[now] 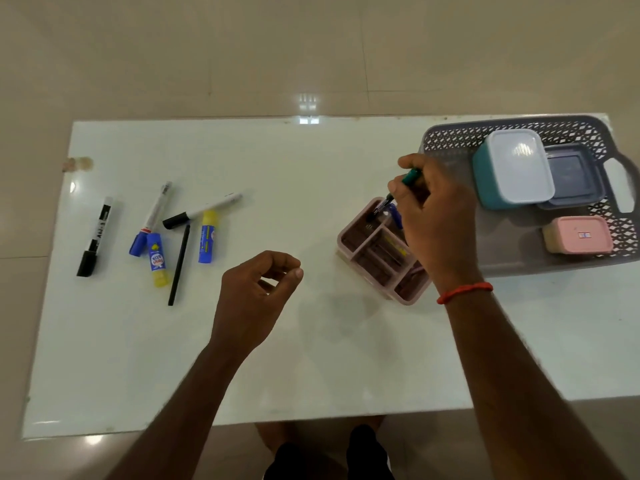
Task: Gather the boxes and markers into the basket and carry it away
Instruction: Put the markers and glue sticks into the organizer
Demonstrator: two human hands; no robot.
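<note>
A grey lattice basket [450, 140] stands at the table's far right. It holds a teal box with a white lid [516, 168], a dark grey box [571, 178] and a pink box [581, 235]. My right hand [436, 216] grips a green-capped marker [410, 176], tip down over a pink divided organiser [377, 251] that has pens inside. My left hand [256, 299] hovers mid-table, fingers loosely curled, holding nothing. On the left lie a black marker [95, 237], a blue-capped marker [152, 220], a black-capped marker [202, 211], a thin black pen [179, 265] and two glue sticks [157, 259] [207, 237].
The white table [311, 358] stands on a beige tiled floor. Its front edge is close to my legs. The basket's handle [623, 185] overhangs near the right edge.
</note>
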